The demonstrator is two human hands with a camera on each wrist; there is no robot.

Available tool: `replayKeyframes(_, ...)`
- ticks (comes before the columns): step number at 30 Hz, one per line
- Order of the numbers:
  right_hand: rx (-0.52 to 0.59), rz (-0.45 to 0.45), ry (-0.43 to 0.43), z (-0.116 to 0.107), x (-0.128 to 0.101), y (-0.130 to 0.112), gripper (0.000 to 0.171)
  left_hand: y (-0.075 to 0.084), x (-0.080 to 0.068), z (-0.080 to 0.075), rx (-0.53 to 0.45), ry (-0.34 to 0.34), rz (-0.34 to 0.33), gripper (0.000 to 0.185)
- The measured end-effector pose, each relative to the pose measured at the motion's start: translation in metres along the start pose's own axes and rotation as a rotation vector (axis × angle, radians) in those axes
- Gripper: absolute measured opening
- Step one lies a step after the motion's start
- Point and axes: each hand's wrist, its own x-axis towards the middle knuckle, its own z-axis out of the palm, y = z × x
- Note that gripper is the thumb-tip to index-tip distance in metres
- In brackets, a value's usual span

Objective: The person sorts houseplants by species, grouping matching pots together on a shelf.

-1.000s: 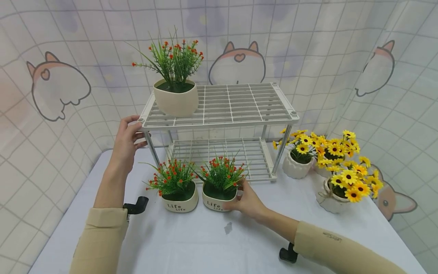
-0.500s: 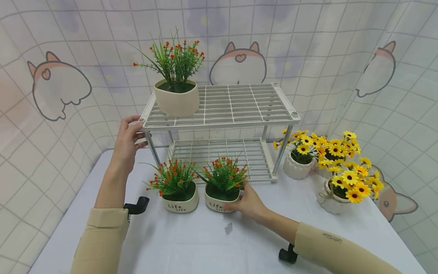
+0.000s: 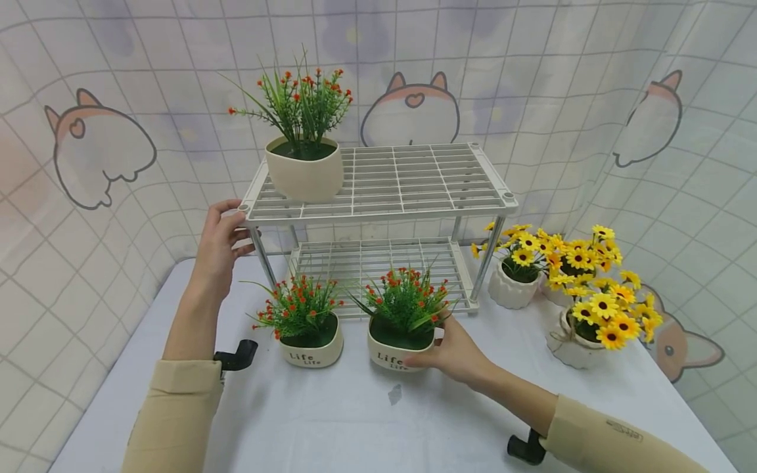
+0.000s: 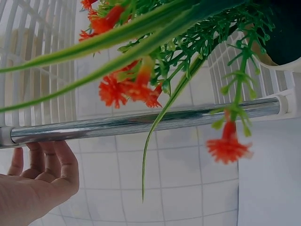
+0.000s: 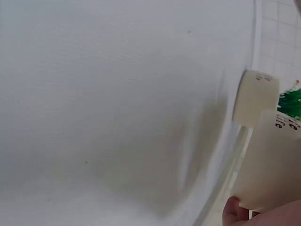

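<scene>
The cream, red-flowered pot (image 3: pixel 383 349) has moved rightward, perhaps barely lifted, gripped by the right hand (image 3: pixel 457 351); the left hand (image 3: pixel 217 243) holds the shelf (image 3: pixel 378 215).

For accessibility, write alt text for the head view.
A person's right hand grips a pot of red flowers before a white rack, which the left hand holds. A similar pot stands on the rack, another left of the held one, yellow flowers right.
</scene>
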Motion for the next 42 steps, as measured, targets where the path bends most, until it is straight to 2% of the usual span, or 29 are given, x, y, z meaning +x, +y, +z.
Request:
replayKeyframes(4, -0.029, -0.009, -0.018, -0.008, -0.011, -0.009, 0.101, 0.001, -0.001, 0.0, -0.001, -0.001, -0.005, 0.029)
replayKeyframes(12, -0.061, -0.18, -0.062, -0.027, -0.027, -0.036, 0.101, 0.001, -0.001, 0.0, 0.007, -0.001, -0.003, 0.032)
replayKeyframes(25, -0.067, -0.349, -0.087, -0.047, -0.041, -0.086, 0.093, 0.002, -0.001, 0.0, 0.011, 0.001, -0.003, 0.031)
replayKeyframes(34, -0.07, -0.436, -0.082, -0.058, -0.042, -0.117, 0.095, 0.002, -0.001, 0.001, 0.012, 0.001, -0.008, 0.033)
replayKeyframes(42, -0.058, -0.499, -0.039, -0.068, -0.027, -0.143, 0.093, 0.002, -0.001, 0.001, 0.017, 0.003, -0.008, 0.034)
